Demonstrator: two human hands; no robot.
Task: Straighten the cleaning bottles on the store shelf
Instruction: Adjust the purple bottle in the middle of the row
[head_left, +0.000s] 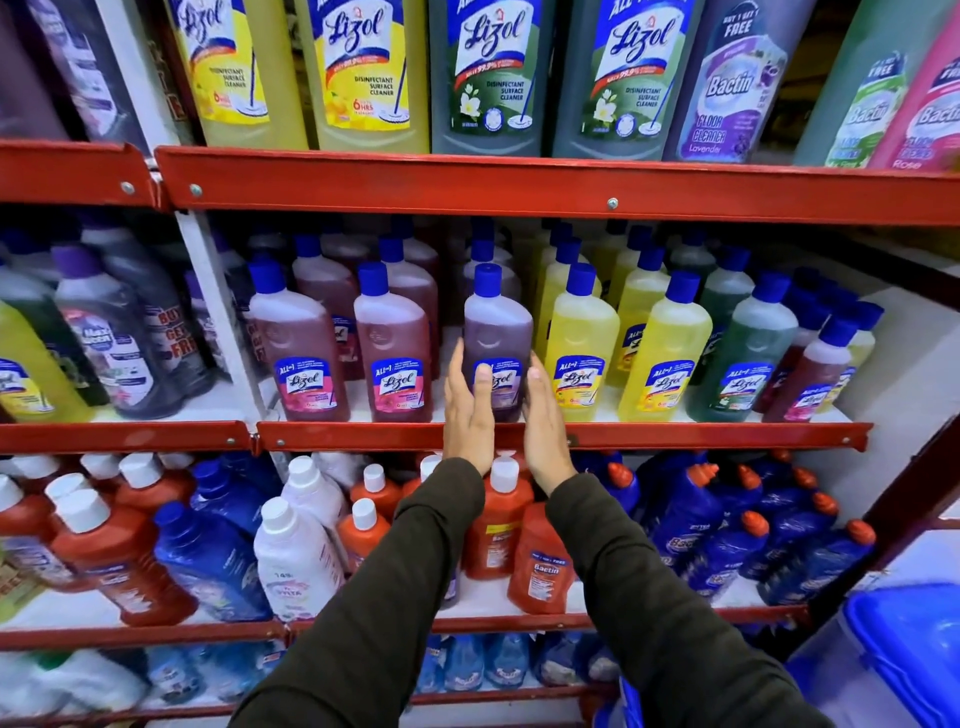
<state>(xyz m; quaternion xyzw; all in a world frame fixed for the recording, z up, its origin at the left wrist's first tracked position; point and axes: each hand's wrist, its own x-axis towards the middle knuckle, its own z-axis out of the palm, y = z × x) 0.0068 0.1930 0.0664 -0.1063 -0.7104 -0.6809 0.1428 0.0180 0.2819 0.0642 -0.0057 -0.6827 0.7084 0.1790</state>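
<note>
A purple Lizol bottle (497, 332) with a blue cap stands upright at the front of the middle shelf (675, 435), label facing me. My left hand (467, 410) presses its left side, thumb across the label. My right hand (543, 421) cups its right side. Both hands hold the bottle's lower half. To its left stand two pink Lizol bottles (395, 343); to its right a row of yellow Lizol bottles (582, 338), then a green one (748, 353).
Large Lizol and Bactin bottles (488, 73) fill the top shelf. Orange, blue and white bottles (291, 551) crowd the lower shelf, several leaning. A white upright (218, 312) divides the shelving at left. A blue plastic bin (898, 654) sits at lower right.
</note>
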